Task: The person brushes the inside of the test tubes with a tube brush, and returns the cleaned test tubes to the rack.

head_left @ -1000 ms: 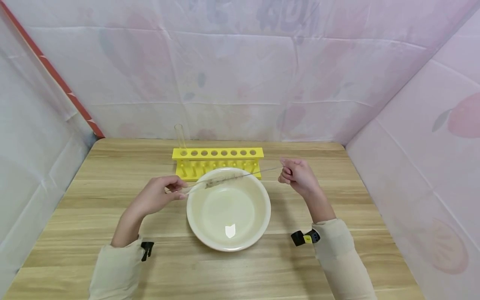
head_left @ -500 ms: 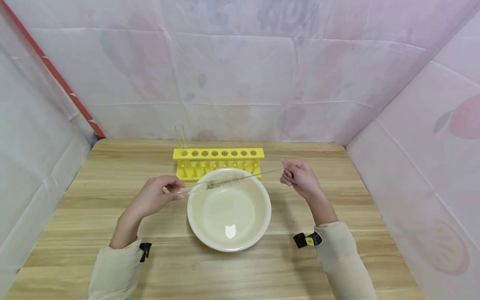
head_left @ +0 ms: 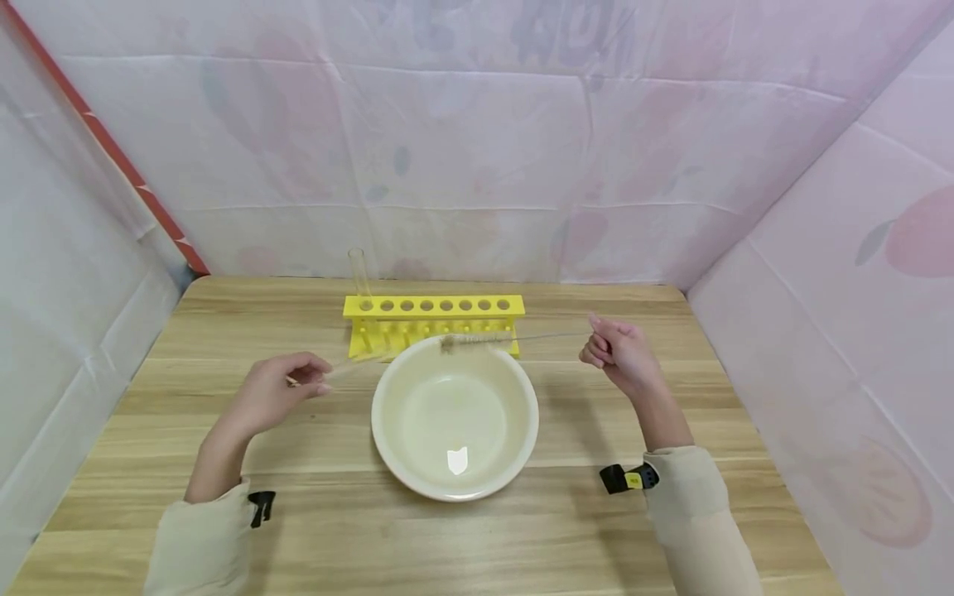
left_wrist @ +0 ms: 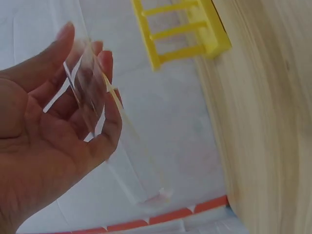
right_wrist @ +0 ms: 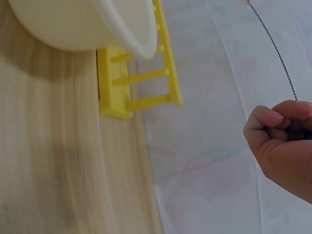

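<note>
My left hand [head_left: 276, 391] grips a clear glass test tube [left_wrist: 134, 163] between thumb and fingers, left of the cream basin [head_left: 381, 430]. In the head view the tube is faint and blurred, its mouth toward the basin. A test tube brush [head_left: 480, 338] with brownish bristles is held by its thin wire handle in my right hand [head_left: 624, 358], right of the basin. The bristles hang over the basin's far rim, apart from the tube. In the right wrist view the twisted wire [right_wrist: 277, 48] runs up from the curled fingers.
A yellow test tube rack [head_left: 436, 306] stands behind the basin. One clear test tube [head_left: 358, 273] is upright in its leftmost hole. Water appears to lie in the basin. The wooden table [head_left: 447, 546] is bounded by pale cloth walls at the back and sides.
The brush was inside the tube's mouth and has come out of it. My left hand has moved left with the tube, my right hand right with the brush.
</note>
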Motion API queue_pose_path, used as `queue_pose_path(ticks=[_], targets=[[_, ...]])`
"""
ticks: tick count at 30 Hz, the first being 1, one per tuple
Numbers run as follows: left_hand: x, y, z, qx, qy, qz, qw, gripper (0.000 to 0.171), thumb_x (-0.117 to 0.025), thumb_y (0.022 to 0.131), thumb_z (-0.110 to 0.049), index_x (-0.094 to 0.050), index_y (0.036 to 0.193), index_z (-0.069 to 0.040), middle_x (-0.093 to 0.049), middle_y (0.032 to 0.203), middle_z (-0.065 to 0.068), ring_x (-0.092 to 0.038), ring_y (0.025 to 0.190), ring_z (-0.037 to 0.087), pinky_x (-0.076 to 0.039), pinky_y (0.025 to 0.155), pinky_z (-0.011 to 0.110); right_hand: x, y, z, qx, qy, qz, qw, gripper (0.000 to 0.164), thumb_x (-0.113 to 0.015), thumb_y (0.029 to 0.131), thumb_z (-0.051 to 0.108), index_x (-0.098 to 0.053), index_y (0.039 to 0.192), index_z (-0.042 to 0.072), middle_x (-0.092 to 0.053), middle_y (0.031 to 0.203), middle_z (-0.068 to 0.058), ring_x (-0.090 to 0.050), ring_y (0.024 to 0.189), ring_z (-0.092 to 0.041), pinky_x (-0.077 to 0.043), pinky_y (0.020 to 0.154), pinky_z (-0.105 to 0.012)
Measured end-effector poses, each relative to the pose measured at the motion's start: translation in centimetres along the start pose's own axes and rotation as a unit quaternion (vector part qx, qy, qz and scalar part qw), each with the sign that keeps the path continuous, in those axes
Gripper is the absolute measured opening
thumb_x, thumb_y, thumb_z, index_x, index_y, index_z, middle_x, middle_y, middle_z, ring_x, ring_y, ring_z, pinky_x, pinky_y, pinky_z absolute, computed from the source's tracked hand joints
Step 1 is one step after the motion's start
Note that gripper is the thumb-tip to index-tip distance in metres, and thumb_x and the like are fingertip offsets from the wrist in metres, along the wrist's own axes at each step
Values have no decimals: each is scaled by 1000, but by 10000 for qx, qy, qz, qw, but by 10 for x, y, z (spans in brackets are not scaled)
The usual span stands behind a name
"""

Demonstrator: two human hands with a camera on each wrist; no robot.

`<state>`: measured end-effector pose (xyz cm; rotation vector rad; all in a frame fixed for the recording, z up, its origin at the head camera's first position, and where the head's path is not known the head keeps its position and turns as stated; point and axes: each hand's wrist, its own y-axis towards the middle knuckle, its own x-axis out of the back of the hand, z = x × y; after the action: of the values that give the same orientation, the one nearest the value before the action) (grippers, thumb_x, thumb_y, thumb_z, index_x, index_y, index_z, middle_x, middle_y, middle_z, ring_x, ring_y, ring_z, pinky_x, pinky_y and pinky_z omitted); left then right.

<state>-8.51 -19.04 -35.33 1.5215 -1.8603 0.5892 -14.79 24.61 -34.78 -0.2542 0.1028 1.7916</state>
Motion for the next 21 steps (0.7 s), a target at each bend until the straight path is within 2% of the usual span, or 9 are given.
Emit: queue_pose_path(ticks=[4,9,15,21], targets=[[5,-2,4,300,-28,-302,9991,20,-67,82,-5,-63,100,2,-64,85,11,-60,79,27,-49,69,42,9,-3,-2,-170,61,99,9998,48,-34,99,5,-31,51,3,-25,44,-3,-31,42,-15,-36,56,-24],[-1,3,3,375,-151,-537,9977,20,-66,83,-5,-61,101,2,-65,89,15,-61,84,31,-49,74,45,8,-4,-9,-368,36,51,9993,49,-34,99,5,-33,50,4,-27,43,-1,-33,42,-14,-36,56,-24],[-6,11,1,479,-310,-859,9947,23,-65,84,-7,-60,105,2,-64,94,18,-61,87,34,-50,73,45,9,-5,-16,-420,24,15,9991,50,-34,99,6,-32,49,5,-26,43,0,-32,42,-14,-35,55,-24],[-12,24,-3,403,-625,-1036,9918,23,-64,84,-3,-58,105,6,-62,96,21,-59,92,33,-49,78,45,10,-9,-27,-572,44,-3,9984,49,-34,99,6,-32,50,4,-26,43,0,-32,42,-14,-34,56,-24]])
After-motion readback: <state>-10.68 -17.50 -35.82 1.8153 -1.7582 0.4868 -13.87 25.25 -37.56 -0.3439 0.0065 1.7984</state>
